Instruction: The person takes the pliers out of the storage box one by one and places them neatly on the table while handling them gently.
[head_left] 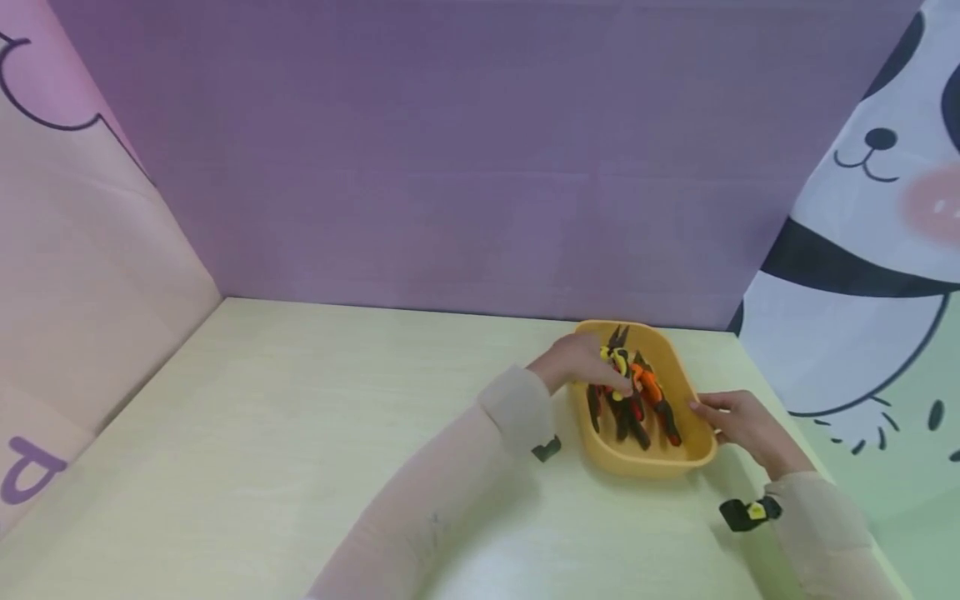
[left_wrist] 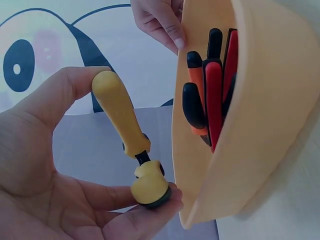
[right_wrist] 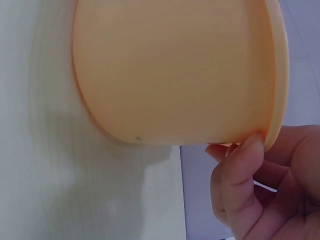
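In the head view my left hand (head_left: 581, 360) is over the left side of a yellow plastic bin (head_left: 637, 467). Thumb and fingers pinch a pair of pliers (left_wrist: 117, 112) by the yellow handles, which the left wrist view shows end-on beside the bin's rim. The dark pliers' nose points toward the back wall. Inside the bin lie orange-handled pliers (head_left: 648, 387) and red-and-black handled tools (left_wrist: 214, 102), partly hidden by the bin's wall in the left wrist view. My right hand (head_left: 742, 425) grips the bin's right rim, thumb and fingers at its edge (right_wrist: 277, 100).
The bin stands on a pale wooden table (head_left: 300, 450), toward its back right corner. A purple wall covering (head_left: 450, 167) rises behind the table. To the right hangs a panda-print sheet (head_left: 855, 333), and another printed sheet (head_left: 90, 250) is on the left.
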